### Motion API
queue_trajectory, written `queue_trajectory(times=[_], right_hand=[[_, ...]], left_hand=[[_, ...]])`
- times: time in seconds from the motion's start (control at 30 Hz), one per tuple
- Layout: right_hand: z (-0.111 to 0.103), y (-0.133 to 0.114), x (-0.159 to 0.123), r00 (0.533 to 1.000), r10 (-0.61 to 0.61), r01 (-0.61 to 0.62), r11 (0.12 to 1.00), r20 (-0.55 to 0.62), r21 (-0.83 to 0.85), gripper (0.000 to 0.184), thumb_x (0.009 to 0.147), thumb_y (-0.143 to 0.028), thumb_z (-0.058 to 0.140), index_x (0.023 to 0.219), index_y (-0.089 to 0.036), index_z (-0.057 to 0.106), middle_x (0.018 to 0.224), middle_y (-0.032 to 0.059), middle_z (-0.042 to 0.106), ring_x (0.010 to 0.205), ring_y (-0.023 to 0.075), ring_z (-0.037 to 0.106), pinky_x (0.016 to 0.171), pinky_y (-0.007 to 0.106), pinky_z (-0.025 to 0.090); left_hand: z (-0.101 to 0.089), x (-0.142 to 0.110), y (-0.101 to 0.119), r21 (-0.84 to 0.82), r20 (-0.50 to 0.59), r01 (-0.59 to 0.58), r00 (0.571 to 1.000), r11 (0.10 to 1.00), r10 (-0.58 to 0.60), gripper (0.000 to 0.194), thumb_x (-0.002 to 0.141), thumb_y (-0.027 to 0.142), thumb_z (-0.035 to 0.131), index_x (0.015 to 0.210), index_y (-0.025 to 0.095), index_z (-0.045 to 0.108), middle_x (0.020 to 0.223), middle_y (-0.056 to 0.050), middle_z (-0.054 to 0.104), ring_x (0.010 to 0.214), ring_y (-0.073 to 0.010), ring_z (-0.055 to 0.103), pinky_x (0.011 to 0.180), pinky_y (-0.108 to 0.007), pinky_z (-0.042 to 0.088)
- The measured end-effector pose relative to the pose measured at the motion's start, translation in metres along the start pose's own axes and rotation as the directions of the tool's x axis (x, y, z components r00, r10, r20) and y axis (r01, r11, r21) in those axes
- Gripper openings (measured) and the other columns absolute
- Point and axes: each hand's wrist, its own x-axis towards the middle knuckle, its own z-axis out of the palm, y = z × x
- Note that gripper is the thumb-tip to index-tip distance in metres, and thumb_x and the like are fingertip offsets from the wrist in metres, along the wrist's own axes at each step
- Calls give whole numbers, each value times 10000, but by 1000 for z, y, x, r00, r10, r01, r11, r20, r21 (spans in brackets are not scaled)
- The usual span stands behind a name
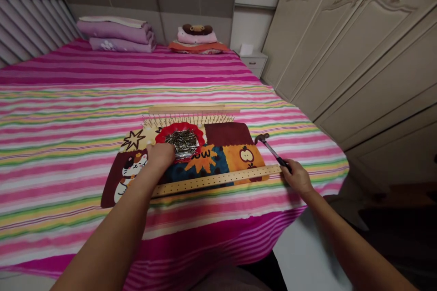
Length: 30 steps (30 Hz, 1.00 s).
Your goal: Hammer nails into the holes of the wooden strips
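My left hand (161,155) is at the near left edge of a red scalloped bowl (161,135), touching the heap of nails (184,142) inside it; its fingertips are hidden. My right hand (297,177) is wrapped round the black grip of a claw hammer (273,151), whose head points away from me and rests near the mat's right edge. Just left of that hand ends a long wooden strip with rows of small holes (218,179), lying across the near part of the patterned mat (230,136). Behind the bowl, another wooden strip (218,118) bristles with upright nails.
Farther back lies a plain wooden strip (194,108). Everything rests on a bed with a striped cover (68,145). Folded purple bedding (118,36) and stacked pillows (197,38) sit by the headboard (129,0). A wardrobe (355,45) and a small nightstand (254,62) stand at the right.
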Motion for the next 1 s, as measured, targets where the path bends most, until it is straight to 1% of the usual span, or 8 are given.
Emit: queue_trajectory(times=[0.07, 0.2, 0.37, 0.53, 0.73, 0.87, 0.93, 1.0], right_hand=[[1, 0, -1, 1000, 2, -2, 1000, -7, -3, 296, 794, -331, 472, 979, -192, 657, 817, 76, 684, 763, 234, 625, 675, 338, 501], [2, 1, -3, 1000, 18, -18, 1000, 6, -23, 321, 804, -330, 462, 1000, -172, 661, 841, 96, 681, 794, 253, 624, 693, 359, 502], [3, 0, -4, 1000, 25, -26, 999, -12, -43, 309, 798, -341, 479, 996, -193, 664, 831, 85, 680, 775, 247, 623, 673, 349, 501], [2, -2, -4, 999, 43, -42, 997, 2, -66, 336, 798, -355, 464, 1000, -178, 665, 829, 100, 680, 777, 261, 623, 658, 356, 498], [5, 1, -5, 999, 20, -23, 996, -41, -82, 304, 790, -346, 476, 976, -195, 664, 798, 79, 669, 752, 244, 612, 647, 343, 489], [5, 0, -5, 999, 24, -27, 995, -37, -97, 312, 792, -350, 472, 976, -193, 668, 797, 89, 670, 758, 255, 612, 639, 349, 486], [4, -3, -6, 999, 36, -39, 995, -28, -88, 334, 791, -358, 463, 983, -181, 670, 810, 103, 675, 777, 267, 616, 653, 361, 490], [2, -5, -6, 998, 58, -59, 996, -15, -73, 356, 788, -365, 454, 987, -166, 671, 827, 117, 680, 787, 277, 621, 663, 374, 493]], left_hand=[[0, 5, -6, 7, 8, -19, 1000, 1000, 19, 113, 645, 219, 564, 619, 229, 674, 708, -109, 704, 786, -299, 644, 854, -481, 353], [-2, 7, -25, -55, -56, -51, 997, 997, 48, 123, 665, 319, 572, 625, 250, 667, 688, -69, 699, 777, -278, 634, 808, -414, 389], [-12, 2, -40, -304, -1, 15, 1000, 953, -16, 180, 675, 394, 563, 652, 252, 671, 560, -8, 628, 607, -206, 584, 612, -286, 385], [-15, -2, -42, -540, 21, 91, 995, 837, -95, 164, 635, 363, 586, 632, 219, 663, 487, 26, 569, 489, -151, 490, 516, -263, 345], [-9, -4, -43, -821, 65, 118, 991, 559, -114, 232, 548, 378, 700, 676, 185, 686, 576, 6, 632, 535, -131, 506, 557, -258, 401], [-13, -4, -40, -844, 54, 98, 994, 527, -98, 259, 504, 413, 752, 567, 182, 650, 518, 13, 594, 515, -116, 474, 543, -253, 394], [-15, -5, -38, -849, 28, 81, 994, 522, -108, 263, 508, 414, 755, 582, 181, 659, 509, 19, 582, 523, -116, 477, 543, -249, 393], [-17, -10, -38, -883, -2, 66, 990, 465, -144, 262, 521, 405, 752, 622, 178, 671, 529, 22, 591, 532, -115, 488, 545, -246, 399]])
